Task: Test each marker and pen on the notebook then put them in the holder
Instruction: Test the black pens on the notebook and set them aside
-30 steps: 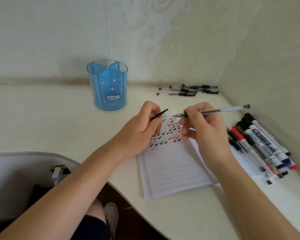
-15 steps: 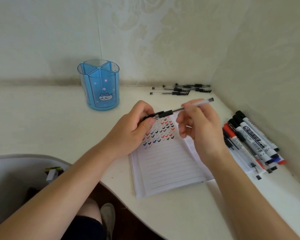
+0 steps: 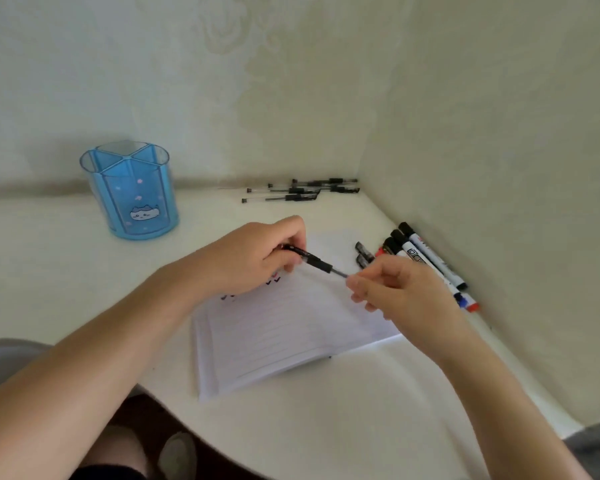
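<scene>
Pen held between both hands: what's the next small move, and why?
Probably let go with the right hand and carry the pen in the left hand to the holder. The pen looks capped, test marks show on the notebook, and the holder stands on the left hand's side.

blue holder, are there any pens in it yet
No, the blue holder shows nothing in its see-through compartments, and the pen is held between the left hand and right hand over the notebook.
</scene>
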